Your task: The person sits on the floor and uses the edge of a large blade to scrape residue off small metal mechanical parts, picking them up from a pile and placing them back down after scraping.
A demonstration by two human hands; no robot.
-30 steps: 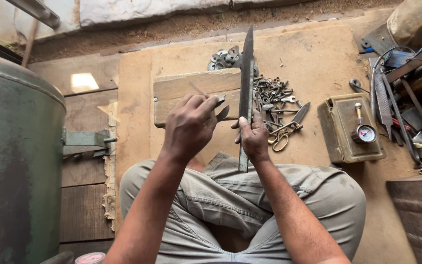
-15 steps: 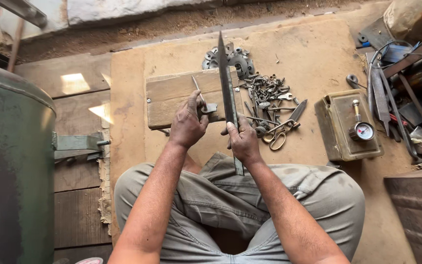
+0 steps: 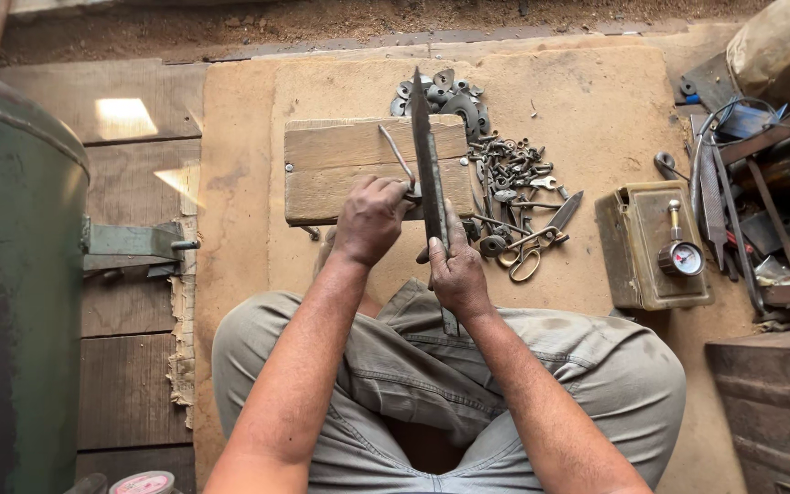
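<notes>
My right hand (image 3: 457,273) grips a long flat metal file (image 3: 429,169) near its lower end, its tip pointing away from me over a wooden block (image 3: 336,169). My left hand (image 3: 369,220) is closed around a small bent metal piece (image 3: 399,157) whose thin end sticks up beside the file. The piece rests against the file's left edge above the block. I sit cross-legged in grey trousers behind the block.
A pile of small metal parts, washers and keys (image 3: 505,169) lies right of the block, with scissors (image 3: 532,245) near it. A tan box with a pressure gauge (image 3: 656,242) stands further right. Tools and cables (image 3: 752,183) crowd the right edge; a green drum (image 3: 11,274) stands left.
The file has tilted from upright to leaning left and come down onto the block. My left hand brought the small piece against its edge. The view shifted slightly.
</notes>
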